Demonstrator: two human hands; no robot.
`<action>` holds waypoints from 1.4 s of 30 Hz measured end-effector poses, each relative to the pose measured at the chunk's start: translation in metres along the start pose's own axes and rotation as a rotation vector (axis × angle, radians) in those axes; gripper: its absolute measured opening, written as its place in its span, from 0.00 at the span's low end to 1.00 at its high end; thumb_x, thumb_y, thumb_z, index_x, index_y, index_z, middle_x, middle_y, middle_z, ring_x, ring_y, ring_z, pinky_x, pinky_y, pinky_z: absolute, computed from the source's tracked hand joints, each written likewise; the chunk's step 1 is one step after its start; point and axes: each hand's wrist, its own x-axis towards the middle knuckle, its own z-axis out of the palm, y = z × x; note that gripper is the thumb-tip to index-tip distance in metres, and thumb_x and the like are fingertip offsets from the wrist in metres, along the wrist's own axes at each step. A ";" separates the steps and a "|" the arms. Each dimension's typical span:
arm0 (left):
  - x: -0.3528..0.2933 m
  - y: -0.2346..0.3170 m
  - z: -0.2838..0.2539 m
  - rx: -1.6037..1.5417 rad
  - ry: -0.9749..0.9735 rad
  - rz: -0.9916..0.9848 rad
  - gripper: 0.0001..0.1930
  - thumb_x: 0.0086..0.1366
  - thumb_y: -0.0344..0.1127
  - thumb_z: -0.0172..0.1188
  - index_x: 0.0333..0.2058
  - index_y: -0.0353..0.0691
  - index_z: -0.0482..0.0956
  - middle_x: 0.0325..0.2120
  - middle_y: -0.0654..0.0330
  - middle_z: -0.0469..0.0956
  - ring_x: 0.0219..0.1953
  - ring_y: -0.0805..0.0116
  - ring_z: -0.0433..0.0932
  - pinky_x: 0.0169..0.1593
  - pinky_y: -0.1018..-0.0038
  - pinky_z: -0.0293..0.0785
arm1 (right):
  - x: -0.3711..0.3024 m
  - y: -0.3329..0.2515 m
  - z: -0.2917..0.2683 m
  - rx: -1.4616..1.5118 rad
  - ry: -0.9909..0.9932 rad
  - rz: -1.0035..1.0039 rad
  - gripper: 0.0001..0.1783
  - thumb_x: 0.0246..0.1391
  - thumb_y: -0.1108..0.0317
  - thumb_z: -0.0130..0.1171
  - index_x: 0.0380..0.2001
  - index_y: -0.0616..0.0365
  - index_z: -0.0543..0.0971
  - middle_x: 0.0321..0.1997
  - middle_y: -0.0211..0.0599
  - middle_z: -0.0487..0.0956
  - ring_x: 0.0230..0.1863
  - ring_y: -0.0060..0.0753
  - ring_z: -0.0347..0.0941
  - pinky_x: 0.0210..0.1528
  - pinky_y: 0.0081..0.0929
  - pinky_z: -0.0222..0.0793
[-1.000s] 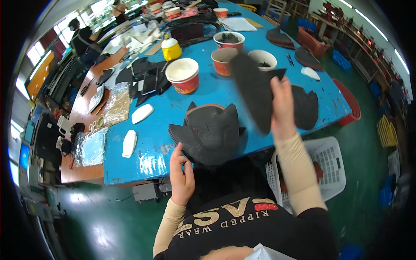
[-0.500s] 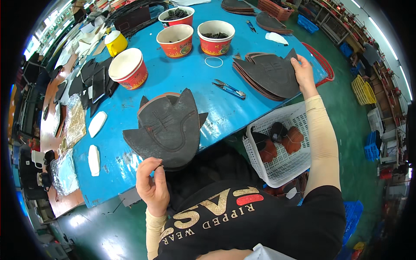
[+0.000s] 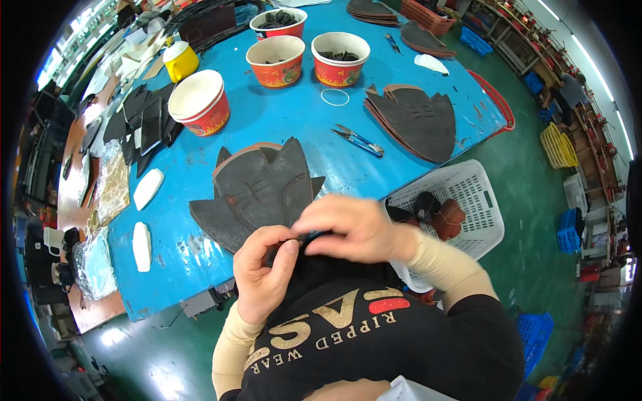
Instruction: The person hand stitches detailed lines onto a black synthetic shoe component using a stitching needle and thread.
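Note:
My left hand [image 3: 264, 271] is in front of my chest, thumb and forefinger pinched on a small dark piece [image 3: 309, 238]. Thumb and fingers of my right hand [image 3: 354, 229], slightly blurred, close around the same piece from the other side. What kind of piece it is stays mostly hidden by the fingers. Just beyond both hands, at the blue table's near edge, lies a stack of dark, pointed leather panels [image 3: 257, 177] with stitched lines on top. A second stack of such panels [image 3: 418, 120] lies farther right, with no hand on it.
Thread snips [image 3: 361, 142] and a white ring [image 3: 335, 97] lie between the stacks. Red paper tubs [image 3: 274, 67] stand behind, some holding dark scraps. A white basket [image 3: 491, 220] sits below the table's right edge. Left are white pieces [image 3: 142, 247] and a phone [image 3: 152, 127].
My right hand has let go of the right stack's top panel and come left to my left hand. My left hand has shifted slightly right. The right stack's top panel now lies flatter.

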 end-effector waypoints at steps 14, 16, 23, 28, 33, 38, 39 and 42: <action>-0.005 -0.004 -0.024 -0.431 0.141 -0.178 0.10 0.68 0.27 0.56 0.47 0.32 0.76 0.38 0.58 0.80 0.36 0.75 0.78 0.42 0.78 0.77 | 0.018 0.003 0.053 0.387 0.208 0.261 0.10 0.53 0.81 0.60 0.40 0.62 0.76 0.37 0.34 0.80 0.37 0.21 0.79 0.39 0.20 0.75; -0.007 -0.007 -0.028 -0.470 0.138 -0.199 0.11 0.69 0.29 0.54 0.48 0.32 0.75 0.37 0.57 0.80 0.36 0.74 0.78 0.42 0.78 0.76 | 0.019 0.005 0.055 0.425 0.217 0.261 0.11 0.52 0.81 0.61 0.40 0.62 0.75 0.39 0.36 0.80 0.38 0.22 0.79 0.40 0.20 0.75; -0.008 -0.008 -0.030 -0.505 0.111 -0.247 0.13 0.70 0.30 0.53 0.51 0.32 0.74 0.38 0.57 0.80 0.36 0.75 0.78 0.42 0.78 0.76 | 0.028 0.005 0.055 0.055 0.155 0.078 0.09 0.52 0.80 0.62 0.37 0.61 0.76 0.39 0.35 0.80 0.37 0.23 0.79 0.38 0.22 0.74; -0.008 -0.004 -0.029 -0.601 0.053 -0.305 0.14 0.71 0.30 0.52 0.51 0.32 0.74 0.39 0.58 0.79 0.36 0.75 0.77 0.42 0.78 0.76 | 0.018 0.011 0.061 0.274 0.233 0.232 0.10 0.57 0.80 0.58 0.41 0.61 0.70 0.36 0.34 0.78 0.35 0.21 0.76 0.37 0.20 0.72; -0.010 -0.007 -0.025 -0.029 0.264 -0.057 0.15 0.60 0.25 0.64 0.46 0.34 0.77 0.36 0.59 0.79 0.34 0.72 0.77 0.40 0.76 0.75 | 0.030 0.029 0.032 -0.013 0.287 0.327 0.08 0.57 0.79 0.57 0.38 0.60 0.69 0.33 0.32 0.76 0.33 0.23 0.74 0.38 0.21 0.70; 0.009 -0.009 -0.030 0.653 0.117 0.356 0.15 0.46 0.23 0.68 0.35 0.38 0.79 0.35 0.58 0.78 0.35 0.59 0.76 0.40 0.67 0.70 | 0.045 0.051 0.023 -0.404 0.041 0.055 0.10 0.51 0.78 0.60 0.35 0.59 0.70 0.28 0.38 0.75 0.29 0.42 0.74 0.35 0.32 0.71; 0.011 -0.006 -0.029 0.754 0.084 0.380 0.14 0.46 0.23 0.67 0.34 0.39 0.79 0.36 0.58 0.78 0.38 0.59 0.75 0.43 0.67 0.68 | 0.047 0.053 0.025 -0.400 0.035 0.051 0.10 0.50 0.78 0.60 0.34 0.59 0.70 0.27 0.38 0.74 0.30 0.44 0.74 0.34 0.35 0.70; 0.011 -0.011 -0.027 0.872 0.059 0.402 0.13 0.47 0.26 0.67 0.33 0.41 0.78 0.41 0.60 0.80 0.43 0.60 0.75 0.48 0.66 0.63 | 0.047 0.052 0.026 -0.378 0.014 0.060 0.10 0.50 0.78 0.60 0.33 0.58 0.69 0.26 0.37 0.74 0.30 0.45 0.73 0.34 0.36 0.69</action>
